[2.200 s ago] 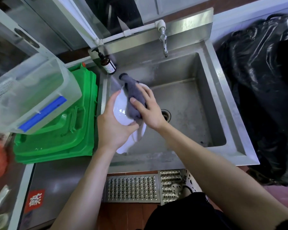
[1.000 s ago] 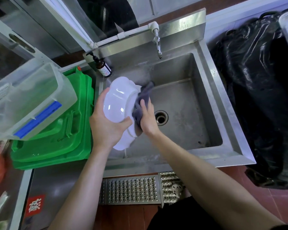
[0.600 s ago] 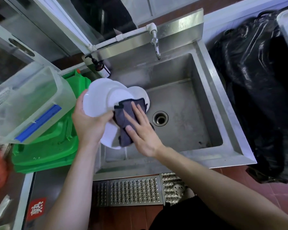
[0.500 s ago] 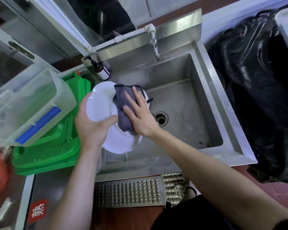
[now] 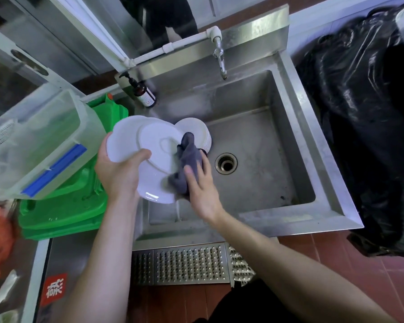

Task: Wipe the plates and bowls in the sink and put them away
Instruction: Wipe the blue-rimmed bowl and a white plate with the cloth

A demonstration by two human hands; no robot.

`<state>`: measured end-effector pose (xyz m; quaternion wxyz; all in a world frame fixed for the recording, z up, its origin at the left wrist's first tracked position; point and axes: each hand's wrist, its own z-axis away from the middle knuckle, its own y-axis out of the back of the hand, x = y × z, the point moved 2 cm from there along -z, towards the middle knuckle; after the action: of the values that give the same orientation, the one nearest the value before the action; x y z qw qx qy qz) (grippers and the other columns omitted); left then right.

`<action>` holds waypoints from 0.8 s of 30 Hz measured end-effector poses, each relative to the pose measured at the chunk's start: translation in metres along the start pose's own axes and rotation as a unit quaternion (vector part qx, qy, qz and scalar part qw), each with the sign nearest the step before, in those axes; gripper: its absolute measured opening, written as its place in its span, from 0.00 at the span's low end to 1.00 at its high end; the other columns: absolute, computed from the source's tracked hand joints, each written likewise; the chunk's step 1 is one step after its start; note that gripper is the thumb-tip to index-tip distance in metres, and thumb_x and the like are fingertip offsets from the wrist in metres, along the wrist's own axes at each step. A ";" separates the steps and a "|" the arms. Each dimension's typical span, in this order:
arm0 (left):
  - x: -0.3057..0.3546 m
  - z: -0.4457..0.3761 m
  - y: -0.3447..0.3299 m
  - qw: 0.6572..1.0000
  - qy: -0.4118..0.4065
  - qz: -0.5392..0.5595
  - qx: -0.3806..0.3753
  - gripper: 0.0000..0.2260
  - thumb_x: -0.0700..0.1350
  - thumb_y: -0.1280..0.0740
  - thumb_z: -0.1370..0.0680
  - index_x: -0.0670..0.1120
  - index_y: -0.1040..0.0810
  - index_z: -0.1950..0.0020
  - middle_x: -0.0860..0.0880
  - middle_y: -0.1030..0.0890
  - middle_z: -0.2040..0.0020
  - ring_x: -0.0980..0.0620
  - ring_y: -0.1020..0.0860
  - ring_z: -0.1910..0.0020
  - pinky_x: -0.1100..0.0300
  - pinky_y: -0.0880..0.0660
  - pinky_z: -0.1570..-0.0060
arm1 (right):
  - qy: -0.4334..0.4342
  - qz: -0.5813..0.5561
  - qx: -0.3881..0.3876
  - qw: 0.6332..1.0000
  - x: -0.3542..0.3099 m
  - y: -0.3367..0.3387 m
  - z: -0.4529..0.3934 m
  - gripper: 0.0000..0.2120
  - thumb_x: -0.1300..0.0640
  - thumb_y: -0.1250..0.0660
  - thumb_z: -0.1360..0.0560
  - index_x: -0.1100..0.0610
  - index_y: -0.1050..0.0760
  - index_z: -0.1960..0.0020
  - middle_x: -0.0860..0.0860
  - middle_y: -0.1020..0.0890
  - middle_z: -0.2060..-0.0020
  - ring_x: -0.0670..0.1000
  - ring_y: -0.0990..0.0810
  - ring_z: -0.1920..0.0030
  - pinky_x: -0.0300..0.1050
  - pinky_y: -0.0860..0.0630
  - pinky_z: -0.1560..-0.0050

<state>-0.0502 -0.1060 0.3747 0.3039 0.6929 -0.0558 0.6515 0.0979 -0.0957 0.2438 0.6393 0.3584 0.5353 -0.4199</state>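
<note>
Plate (image 5: 149, 150), white: held above the sink (image 5: 296, 127) at its 9 o'clock edge, rim gripped by the left hand (image 5: 119, 173), tilted so the underside faced up for wiping; grey cloth (image 5: 187, 164) pressed on by the right hand (image 5: 201, 185); stacked dishes (image 5: 201, 131) awaited at 1 o'clock

Head-worn wide-angle view, looking steeply down at a steel sink

The single camera sits above and just behind the sink (image 5: 296, 127), facing forward and down, close enough that both forearms enter from the bottom edge. The basin fills the middle, the tap (image 5: 219, 57) near the top, the floor grate (image 5: 187, 264) low in the frame. Straight edges bow outward towards the borders.
</note>
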 end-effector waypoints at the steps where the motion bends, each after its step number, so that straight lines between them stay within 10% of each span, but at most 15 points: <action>1: -0.001 -0.003 -0.001 1.000 0.004 0.006 0.007 0.39 0.38 0.17 0.37 0.53 0.20 0.27 0.57 0.13 0.41 0.62 0.14 0.47 0.52 0.15 0.41 | 0.036 0.022 -0.007 0.999 0.002 -0.008 0.014 0.33 0.30 0.45 0.18 0.36 0.45 0.15 0.39 0.54 0.15 0.46 0.47 0.15 0.56 0.40 0.18; 8: -0.009 -0.001 -0.004 1.000 0.002 0.011 0.011 0.39 0.43 0.18 0.40 0.54 0.20 0.29 0.56 0.13 0.40 0.55 0.14 0.43 0.46 0.16 0.38 | 0.162 0.116 0.064 0.978 0.002 -0.012 -0.010 0.28 0.36 0.44 0.15 0.40 0.40 0.16 0.50 0.51 0.13 0.55 0.54 0.14 0.65 0.47 0.17; 16: 0.000 -0.001 0.006 0.993 -0.067 -0.082 -0.056 0.41 0.41 0.17 0.38 0.58 0.23 0.26 0.66 0.21 0.37 0.59 0.22 0.33 0.51 0.23 0.29 | 0.116 0.149 -0.087 0.978 -0.048 0.002 -0.108 0.30 0.33 0.43 0.16 0.41 0.37 0.16 0.51 0.41 0.14 0.55 0.43 0.16 0.55 0.47 0.16; 24: -0.013 0.009 0.006 0.998 -0.007 -0.053 -0.046 0.40 0.36 0.16 0.35 0.54 0.22 0.24 0.59 0.18 0.36 0.57 0.19 0.36 0.56 0.21 0.33 | -0.039 0.096 0.017 0.994 -0.058 -0.001 -0.120 0.38 0.21 0.45 0.24 0.54 0.27 0.37 0.52 0.22 0.37 0.57 0.25 0.32 0.60 0.30 0.29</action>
<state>-0.0473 -0.1194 0.3652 0.3692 0.6846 -0.0513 0.6264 0.0466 0.0217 0.2803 0.6911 0.4023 0.4661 -0.3786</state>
